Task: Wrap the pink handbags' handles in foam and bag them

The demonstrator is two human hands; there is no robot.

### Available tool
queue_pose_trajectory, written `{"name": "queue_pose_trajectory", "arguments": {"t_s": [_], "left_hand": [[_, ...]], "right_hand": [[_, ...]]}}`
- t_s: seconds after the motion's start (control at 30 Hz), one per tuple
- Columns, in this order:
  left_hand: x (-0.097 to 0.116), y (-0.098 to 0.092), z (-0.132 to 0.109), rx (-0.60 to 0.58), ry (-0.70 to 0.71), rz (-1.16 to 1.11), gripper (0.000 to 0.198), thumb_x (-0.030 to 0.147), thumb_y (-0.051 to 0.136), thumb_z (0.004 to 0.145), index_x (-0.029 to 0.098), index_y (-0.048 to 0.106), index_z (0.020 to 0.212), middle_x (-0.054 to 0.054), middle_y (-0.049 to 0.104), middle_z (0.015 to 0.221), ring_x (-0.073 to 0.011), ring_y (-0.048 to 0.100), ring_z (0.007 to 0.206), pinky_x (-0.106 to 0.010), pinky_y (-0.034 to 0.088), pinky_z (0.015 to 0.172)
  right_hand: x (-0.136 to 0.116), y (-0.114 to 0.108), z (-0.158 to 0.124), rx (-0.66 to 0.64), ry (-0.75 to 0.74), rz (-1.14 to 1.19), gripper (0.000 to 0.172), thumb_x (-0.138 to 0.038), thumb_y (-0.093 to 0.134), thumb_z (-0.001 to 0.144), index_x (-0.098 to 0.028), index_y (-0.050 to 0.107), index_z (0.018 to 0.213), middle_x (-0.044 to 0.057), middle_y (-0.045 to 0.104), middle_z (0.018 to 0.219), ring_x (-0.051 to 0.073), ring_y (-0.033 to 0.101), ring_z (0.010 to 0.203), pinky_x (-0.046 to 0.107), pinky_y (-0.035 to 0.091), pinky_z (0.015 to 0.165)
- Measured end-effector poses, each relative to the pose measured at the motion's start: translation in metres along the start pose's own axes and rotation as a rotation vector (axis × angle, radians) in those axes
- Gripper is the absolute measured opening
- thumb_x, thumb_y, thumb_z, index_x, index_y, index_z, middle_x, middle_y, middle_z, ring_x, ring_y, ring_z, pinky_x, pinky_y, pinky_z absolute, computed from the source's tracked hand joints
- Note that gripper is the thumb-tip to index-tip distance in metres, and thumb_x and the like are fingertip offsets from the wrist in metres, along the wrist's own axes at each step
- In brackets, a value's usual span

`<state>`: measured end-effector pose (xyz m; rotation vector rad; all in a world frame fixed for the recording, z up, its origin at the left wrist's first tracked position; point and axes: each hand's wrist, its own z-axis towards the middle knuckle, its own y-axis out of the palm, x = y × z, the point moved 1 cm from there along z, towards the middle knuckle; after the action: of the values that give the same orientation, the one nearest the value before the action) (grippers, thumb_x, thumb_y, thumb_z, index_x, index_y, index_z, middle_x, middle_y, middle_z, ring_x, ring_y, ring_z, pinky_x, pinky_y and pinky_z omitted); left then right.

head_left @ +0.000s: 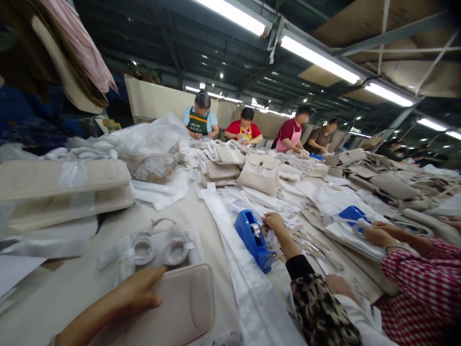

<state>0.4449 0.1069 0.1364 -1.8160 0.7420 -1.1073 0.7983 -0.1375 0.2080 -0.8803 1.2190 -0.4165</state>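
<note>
My left hand (139, 292) lies on a beige handbag panel (183, 305) with a stitched oval, thumb and forefinger spread apart. Just beyond it, clear plastic packets hold two coiled pale straps (176, 250). My right hand (275, 223), at the end of a leopard-print sleeve with a black cuff, is beside the tape roll of a blue tape dispenser (254, 240). Its fingers are pinched together; what lies between them is too small to make out. Small beige strips and paper pieces (309, 242) are scattered to its right.
Long white plastic sleeves (237, 269) run along the table. Wrapped beige bags (65, 180) are stacked at left, and a finished handbag (260, 172) stands further back. At right, a co-worker's hands (380, 235) are at another blue dispenser (351, 214). A white-sleeved hand (340, 286) is close by.
</note>
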Motion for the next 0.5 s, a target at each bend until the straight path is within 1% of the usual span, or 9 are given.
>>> {"name": "queue_pose_trajectory", "arguments": {"t_s": [0.07, 0.13, 0.2, 0.27, 0.3, 0.4, 0.5], "left_hand": [[0.011, -0.01, -0.004, -0.148, 0.03, 0.003, 0.046, 0.027, 0.061, 0.062, 0.017, 0.066, 0.106, -0.01, 0.07, 0.115, -0.0282, 0.064, 0.107, -0.033, 0.05, 0.091], [0.02, -0.019, -0.007, -0.199, 0.033, 0.012, 0.046, 0.027, 0.062, 0.063, 0.016, 0.064, 0.108, -0.011, 0.068, 0.116, -0.0288, 0.063, 0.108, -0.033, 0.048, 0.091], [0.025, -0.024, -0.009, -0.227, 0.043, 0.01, 0.043, 0.026, 0.063, 0.064, 0.018, 0.063, 0.106, -0.008, 0.069, 0.113, -0.027, 0.064, 0.104, -0.031, 0.047, 0.087], [0.027, -0.026, -0.013, -0.233, 0.054, 0.014, 0.037, 0.026, 0.063, 0.066, 0.019, 0.062, 0.102, -0.006, 0.07, 0.107, -0.0258, 0.065, 0.099, -0.029, 0.047, 0.082], [0.028, -0.027, -0.015, -0.226, 0.059, 0.023, 0.034, 0.027, 0.063, 0.067, 0.019, 0.062, 0.1, -0.006, 0.07, 0.106, -0.0257, 0.065, 0.098, -0.028, 0.047, 0.08], [0.03, -0.027, -0.024, -0.181, 0.076, 0.056, 0.029, 0.028, 0.063, 0.07, 0.02, 0.059, 0.098, -0.006, 0.07, 0.105, -0.0261, 0.065, 0.098, -0.028, 0.046, 0.078], [0.032, -0.028, -0.032, -0.152, 0.082, 0.078, 0.028, 0.028, 0.062, 0.073, 0.021, 0.057, 0.1, -0.006, 0.069, 0.108, -0.0263, 0.064, 0.1, -0.029, 0.046, 0.08]], "right_hand": [[0.001, -0.007, -0.015, 0.016, -0.012, 0.02, 0.029, -0.033, 0.056, 0.092, -0.013, 0.062, 0.111, 0.006, 0.068, 0.097, 0.015, 0.065, 0.078, 0.03, 0.054, 0.068], [0.004, -0.011, -0.038, 0.054, -0.074, 0.015, 0.029, -0.03, 0.056, 0.088, -0.015, 0.065, 0.111, 0.006, 0.07, 0.094, 0.017, 0.066, 0.079, 0.03, 0.052, 0.07], [0.005, -0.011, -0.069, 0.13, -0.209, -0.031, 0.029, -0.031, 0.057, 0.084, -0.02, 0.068, 0.108, 0.005, 0.072, 0.096, 0.02, 0.066, 0.086, 0.033, 0.049, 0.077], [0.006, -0.008, -0.103, 0.174, -0.341, -0.069, 0.027, -0.033, 0.058, 0.082, -0.024, 0.071, 0.104, 0.004, 0.072, 0.098, 0.022, 0.065, 0.088, 0.034, 0.047, 0.08], [0.006, -0.005, -0.119, 0.168, -0.375, -0.068, 0.027, -0.035, 0.057, 0.082, -0.025, 0.071, 0.103, 0.004, 0.072, 0.099, 0.022, 0.065, 0.087, 0.034, 0.047, 0.08], [0.005, 0.008, -0.155, 0.107, -0.376, -0.005, 0.026, -0.035, 0.056, 0.083, -0.024, 0.071, 0.101, 0.004, 0.072, 0.098, 0.021, 0.065, 0.081, 0.033, 0.048, 0.078], [0.006, 0.02, -0.17, 0.069, -0.349, 0.044, 0.025, -0.034, 0.056, 0.082, -0.023, 0.072, 0.097, 0.004, 0.072, 0.093, 0.02, 0.063, 0.075, 0.033, 0.048, 0.075]]}}
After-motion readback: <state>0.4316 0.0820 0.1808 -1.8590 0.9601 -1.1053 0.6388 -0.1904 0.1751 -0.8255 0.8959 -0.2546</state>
